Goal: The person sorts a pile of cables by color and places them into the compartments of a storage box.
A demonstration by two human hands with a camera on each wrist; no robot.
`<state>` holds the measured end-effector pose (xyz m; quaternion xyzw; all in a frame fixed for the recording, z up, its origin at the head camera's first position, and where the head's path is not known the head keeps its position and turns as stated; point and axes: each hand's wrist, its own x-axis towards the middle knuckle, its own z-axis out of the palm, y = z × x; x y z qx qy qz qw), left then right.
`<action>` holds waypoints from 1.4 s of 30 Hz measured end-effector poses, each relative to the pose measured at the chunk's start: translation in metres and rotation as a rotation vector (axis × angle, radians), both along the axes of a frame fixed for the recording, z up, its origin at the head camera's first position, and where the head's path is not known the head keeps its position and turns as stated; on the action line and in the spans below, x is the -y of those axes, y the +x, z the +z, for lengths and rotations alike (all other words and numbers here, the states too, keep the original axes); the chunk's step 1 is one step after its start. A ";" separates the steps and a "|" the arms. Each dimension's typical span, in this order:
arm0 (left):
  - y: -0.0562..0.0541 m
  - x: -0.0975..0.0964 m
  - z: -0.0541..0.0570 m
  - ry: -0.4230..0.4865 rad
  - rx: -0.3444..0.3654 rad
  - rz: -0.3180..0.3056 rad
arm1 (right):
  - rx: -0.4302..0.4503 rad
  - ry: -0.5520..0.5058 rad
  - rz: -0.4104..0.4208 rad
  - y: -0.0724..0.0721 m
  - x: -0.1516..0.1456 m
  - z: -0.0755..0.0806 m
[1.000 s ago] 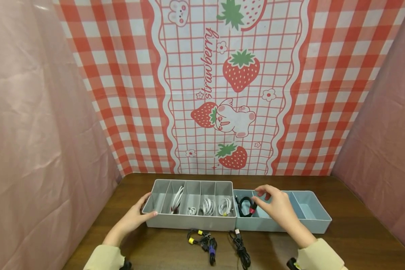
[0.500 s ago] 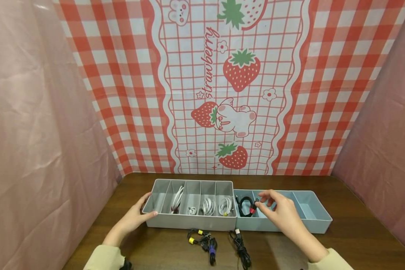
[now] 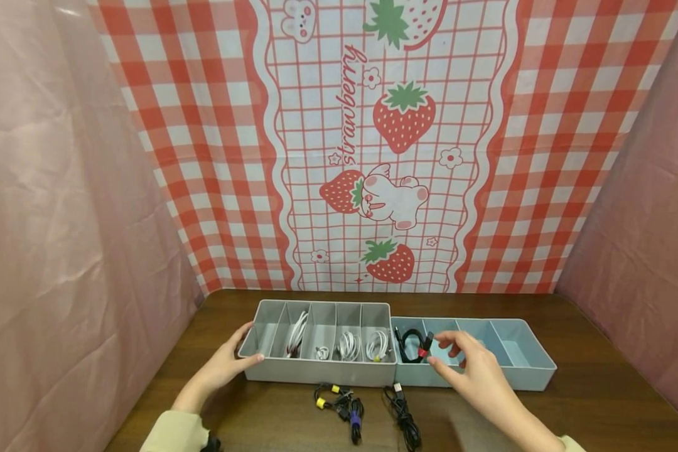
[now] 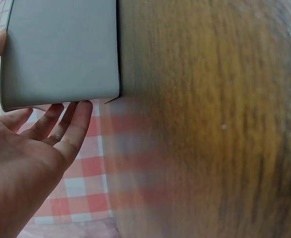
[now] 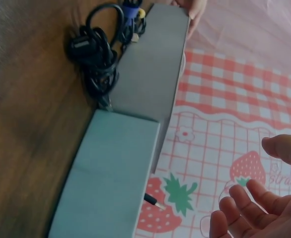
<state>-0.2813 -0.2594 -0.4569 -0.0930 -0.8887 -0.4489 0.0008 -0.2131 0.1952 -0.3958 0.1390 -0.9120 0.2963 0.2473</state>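
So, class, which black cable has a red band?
The coiled black cable inside the pale-blue plastic box; others, outside, show yellow bands, a purple band, or none.

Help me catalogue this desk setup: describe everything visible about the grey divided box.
The grey box looks like smooth plastic: long, open-topped, with rounded corners and dividers making five compartments. It sits upright on the brown table. White cables lie in four compartments; the leftmost shows none. The left hand grips its left end. Its right end appears to abut the blue box.
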 end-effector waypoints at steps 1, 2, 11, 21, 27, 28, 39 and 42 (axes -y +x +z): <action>0.000 0.000 0.000 0.000 -0.002 -0.001 | 0.013 -0.003 0.001 0.001 0.000 -0.001; 0.000 0.000 0.000 0.000 -0.003 -0.002 | 0.023 -0.007 0.005 0.003 0.001 -0.002; 0.000 0.000 0.002 0.019 0.002 -0.008 | 0.036 -0.013 0.066 0.012 0.006 -0.016; 0.000 0.000 0.001 0.015 0.001 -0.011 | 0.211 -0.056 0.104 0.020 0.012 -0.031; -0.002 0.000 0.000 0.000 -0.007 -0.006 | 0.300 -0.017 0.169 0.019 0.012 -0.040; -0.002 0.000 0.000 0.001 -0.007 -0.005 | 0.325 -0.010 0.186 0.018 0.012 -0.042; -0.002 0.001 -0.002 -0.003 -0.004 -0.004 | 0.427 0.068 0.324 0.014 0.009 -0.060; -0.002 0.002 -0.002 -0.002 -0.003 -0.007 | 0.504 0.067 0.337 0.013 0.009 -0.064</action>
